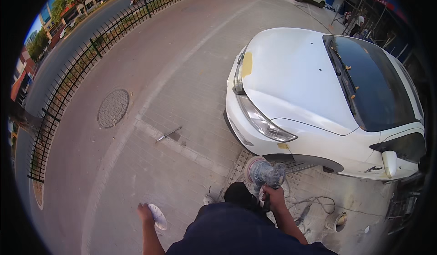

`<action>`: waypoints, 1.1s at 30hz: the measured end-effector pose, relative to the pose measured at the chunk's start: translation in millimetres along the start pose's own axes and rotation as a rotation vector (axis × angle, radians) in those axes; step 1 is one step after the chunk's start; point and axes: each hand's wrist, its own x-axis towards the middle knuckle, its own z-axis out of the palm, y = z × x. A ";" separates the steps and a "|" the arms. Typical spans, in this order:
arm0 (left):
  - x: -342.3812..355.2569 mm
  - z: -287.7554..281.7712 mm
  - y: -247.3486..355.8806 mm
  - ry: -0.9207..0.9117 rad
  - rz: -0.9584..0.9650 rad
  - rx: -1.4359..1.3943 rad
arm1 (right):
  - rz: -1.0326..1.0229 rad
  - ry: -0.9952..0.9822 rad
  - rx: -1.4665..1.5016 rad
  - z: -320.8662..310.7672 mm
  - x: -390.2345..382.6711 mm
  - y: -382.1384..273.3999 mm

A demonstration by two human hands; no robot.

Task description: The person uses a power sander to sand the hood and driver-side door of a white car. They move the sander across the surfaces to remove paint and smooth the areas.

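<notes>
My right hand (274,197) is wrapped round the handle of a dusty blue-grey power sander (269,174), held low in front of me. Its round pad (253,168) faces left, near the front wheel of a white car (291,64). Out to the left, my left hand (144,212) grips the edge of a round white disc (158,217), apart from the sander. The car's surface carries a yellowish filler patch (247,64) at the hood's front edge and a smaller patch (283,146) below the headlight (264,120).
A cable (318,199) loops over the paving on the right, beside an open bucket (336,222). A spring-like metal rod (167,134) lies ahead on the ground. Left of it is a manhole cover (113,108), then a black fence (93,48). A person (358,24) stands beyond the car.
</notes>
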 end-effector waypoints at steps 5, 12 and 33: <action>108.0 31.0 123.5 -0.038 0.133 -0.386 | -0.049 0.023 0.247 82.4 70.4 -52.0; 227.0 103.4 211.5 -0.006 0.157 -0.350 | 0.176 -0.047 0.380 186.5 217.6 -91.8; 634.0 294.4 633.6 -0.423 0.555 0.906 | 0.060 0.567 0.377 401.9 475.0 -249.4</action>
